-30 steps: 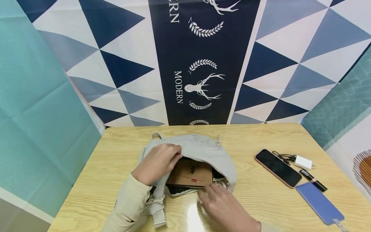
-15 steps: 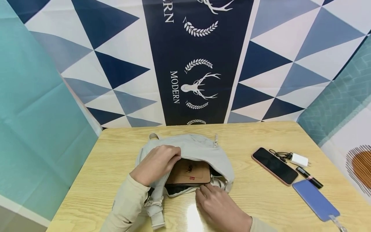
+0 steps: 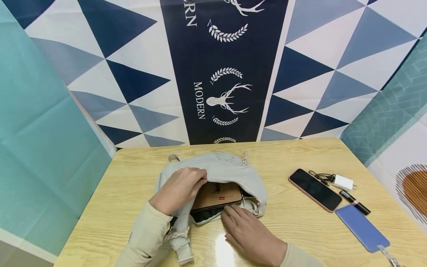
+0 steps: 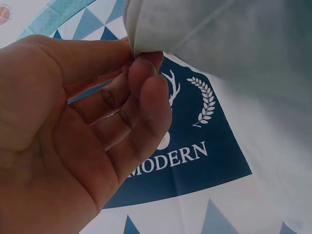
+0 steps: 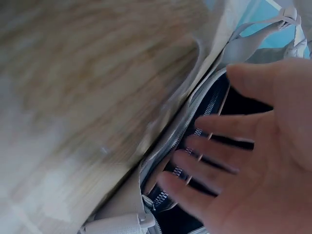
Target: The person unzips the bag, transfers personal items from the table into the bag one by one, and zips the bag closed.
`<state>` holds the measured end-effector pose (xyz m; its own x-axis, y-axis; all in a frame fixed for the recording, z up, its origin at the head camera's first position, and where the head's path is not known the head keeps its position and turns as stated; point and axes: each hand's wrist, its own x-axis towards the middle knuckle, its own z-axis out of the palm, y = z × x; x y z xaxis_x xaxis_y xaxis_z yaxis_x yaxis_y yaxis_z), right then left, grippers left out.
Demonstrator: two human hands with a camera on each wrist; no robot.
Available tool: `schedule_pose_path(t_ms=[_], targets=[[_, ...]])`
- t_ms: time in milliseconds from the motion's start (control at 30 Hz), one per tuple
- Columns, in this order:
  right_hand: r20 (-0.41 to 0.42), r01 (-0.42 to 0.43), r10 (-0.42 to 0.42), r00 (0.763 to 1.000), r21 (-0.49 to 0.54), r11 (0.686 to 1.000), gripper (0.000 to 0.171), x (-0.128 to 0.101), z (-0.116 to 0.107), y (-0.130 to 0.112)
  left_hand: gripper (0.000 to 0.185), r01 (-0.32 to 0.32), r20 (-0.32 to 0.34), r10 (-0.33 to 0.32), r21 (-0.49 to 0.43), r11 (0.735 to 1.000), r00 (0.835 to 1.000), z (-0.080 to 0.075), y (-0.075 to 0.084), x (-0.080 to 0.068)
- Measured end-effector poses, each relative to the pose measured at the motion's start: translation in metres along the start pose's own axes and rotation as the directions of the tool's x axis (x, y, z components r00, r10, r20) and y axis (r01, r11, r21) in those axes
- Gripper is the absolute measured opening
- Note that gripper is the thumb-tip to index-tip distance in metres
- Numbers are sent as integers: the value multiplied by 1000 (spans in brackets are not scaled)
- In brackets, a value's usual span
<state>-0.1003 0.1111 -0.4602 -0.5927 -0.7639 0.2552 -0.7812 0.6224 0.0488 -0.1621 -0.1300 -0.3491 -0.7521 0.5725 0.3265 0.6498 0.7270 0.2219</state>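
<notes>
A pale grey backpack (image 3: 230, 168) lies on the table with its zipped mouth gaping toward me. At the upper edge of that mouth, my left hand (image 3: 180, 189) pinches the cloth (image 4: 234, 44) between thumb and fingers, lifting it. Inside lies a brown zip-up wallet (image 3: 213, 196) with a small red tag and a dark emblem. My right hand (image 3: 250, 233) is at the lower edge of the opening, fingertips by the wallet's near edge. In the right wrist view its fingers (image 5: 195, 192) stretch out over a dark zip (image 5: 209, 105); whether they touch it I cannot tell.
Right of the backpack lie a phone (image 3: 315, 190), a white charger plug (image 3: 343, 182) with a black cable (image 3: 321, 177), a black lipstick-like tube (image 3: 355, 202) and a blue flat case (image 3: 363, 228) with a clear strap. A backpack strap (image 3: 181, 246) hangs toward the front.
My right hand has shifted slightly left and its fingers have straightened at the opening. The wallet's near edge has tilted up, showing more of its dark side. My left hand keeps its pinch.
</notes>
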Motion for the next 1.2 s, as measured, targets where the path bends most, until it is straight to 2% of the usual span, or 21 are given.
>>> schedule_pose_path(t_ms=[167, 300, 400, 533, 667, 867, 1000, 1200], targets=[[70, 39, -41, 997, 31, 999, 47, -2, -1, 2, 27, 11, 2, -11, -2, 1000, 1000, 1, 1, -1], [21, 47, -48, 999, 47, 998, 41, 0, 0, 3, 26, 24, 5, -24, -5, 1000, 1000, 0, 2, -2], [12, 26, -27, 1000, 86, 996, 45, 0, 0, 3, 25, 24, 8, -24, -5, 1000, 1000, 0, 2, -2], [93, -26, 14, 996, 124, 992, 57, -1, -2, 5, 24, 11, 7, -11, -3, 1000, 1000, 0, 2, -2], [158, -57, 38, 987, 120, 991, 61, 1, -3, 8, 24, 1, -1, -1, 1, 1000, 1000, 1, 3, -1], [214, -71, 48, 976, 98, 993, 51, 8, -2, 7, 24, 6, 3, -6, 3, 1000, 1000, 3, 4, -2], [183, -48, 26, 983, 115, 992, 46, 8, -2, 4, 25, 17, 13, -17, 5, 1000, 1000, 4, 4, -3], [134, -34, 27, 991, 54, 998, 52, 8, 1, 5, 23, 18, 14, -18, 7, 1000, 1000, 3, 5, -3]])
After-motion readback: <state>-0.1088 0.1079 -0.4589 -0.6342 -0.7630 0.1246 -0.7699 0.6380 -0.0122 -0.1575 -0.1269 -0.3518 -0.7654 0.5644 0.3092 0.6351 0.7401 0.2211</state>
